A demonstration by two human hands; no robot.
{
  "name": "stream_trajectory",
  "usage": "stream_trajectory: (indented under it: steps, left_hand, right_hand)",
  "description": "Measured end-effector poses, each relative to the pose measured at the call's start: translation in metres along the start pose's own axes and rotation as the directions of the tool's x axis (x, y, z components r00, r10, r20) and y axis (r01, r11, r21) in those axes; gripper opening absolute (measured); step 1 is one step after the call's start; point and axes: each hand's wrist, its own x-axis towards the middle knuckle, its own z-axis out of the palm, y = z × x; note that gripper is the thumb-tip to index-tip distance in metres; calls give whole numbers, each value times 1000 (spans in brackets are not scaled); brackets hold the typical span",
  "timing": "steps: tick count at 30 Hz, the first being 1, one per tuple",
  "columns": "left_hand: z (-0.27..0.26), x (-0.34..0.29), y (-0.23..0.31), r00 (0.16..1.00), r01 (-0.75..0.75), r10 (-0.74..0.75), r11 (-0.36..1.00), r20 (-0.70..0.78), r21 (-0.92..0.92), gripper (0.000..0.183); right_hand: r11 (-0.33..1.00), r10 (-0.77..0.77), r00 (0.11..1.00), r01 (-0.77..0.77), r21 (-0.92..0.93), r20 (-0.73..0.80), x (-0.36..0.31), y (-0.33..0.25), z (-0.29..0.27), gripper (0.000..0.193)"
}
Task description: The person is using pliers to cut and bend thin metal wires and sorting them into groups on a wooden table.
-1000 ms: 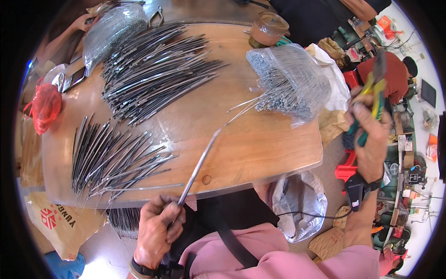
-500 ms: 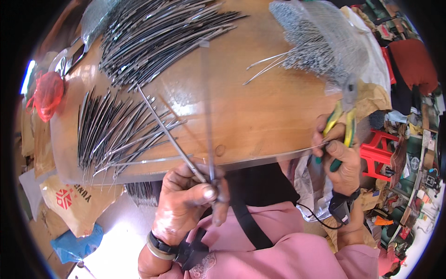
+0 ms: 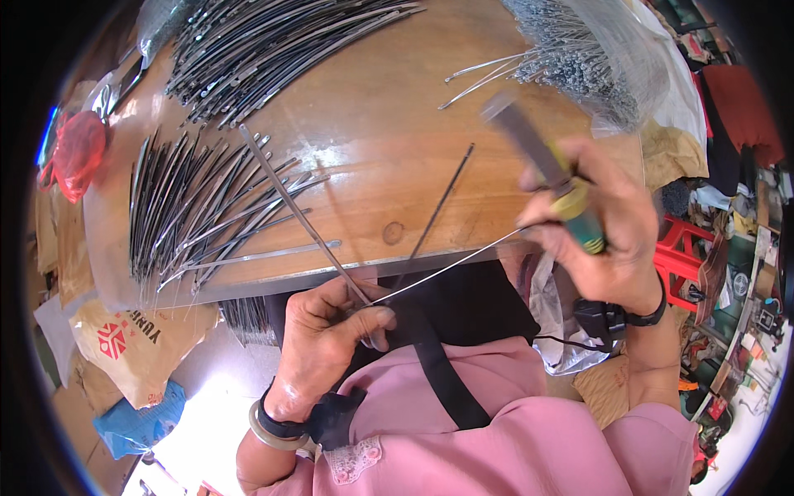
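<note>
My left hand (image 3: 331, 335) sits below the table's near edge, closed on the lower end of a long flat metal strip (image 3: 285, 194) that slants up-left over the wood. From the same grip run a thin dark rod (image 3: 438, 202) and a thin bright wire (image 3: 455, 260). The wire stretches right to the fingers of my right hand (image 3: 612, 248). That hand is shut on pliers with yellow-green handles (image 3: 571, 202), whose blurred head points up-left.
The wooden table (image 3: 389, 157) carries a fan of metal strips (image 3: 186, 211) at left, a larger heap (image 3: 273, 45) at the back, and a bundle of thin grey wires (image 3: 579, 58) in clear plastic. A red bag (image 3: 78, 153), a paper bag (image 3: 132, 339) and a red stool (image 3: 686, 248) stand around.
My right hand has swung in from the right side with the pliers and now meets the wire's end. The left hand stays gripped low at the table edge.
</note>
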Motion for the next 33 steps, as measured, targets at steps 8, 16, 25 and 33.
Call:
stream_trajectory:
  steps: [8,16,25,33]
  left_hand:
    - [-3,-2,-4,999,13,-13,1000,41,-10,10]
    - [-3,-2,-10,999,41,-41,987,7,-154,13]
    - [8,-4,-7,994,59,-57,998,94,-20,9]
    - [9,-7,-10,989,101,-107,993,97,67,8]
  right_hand:
    - [997,27,1000,-28,76,16,-8,12,-14,19]
    - [995,39,997,-32,97,-68,-11,15,-11,11]
    - [996,-92,994,91,26,53,-14,10,8,18]
    - [958,-261,932,283,-53,254,2,11,38,27]
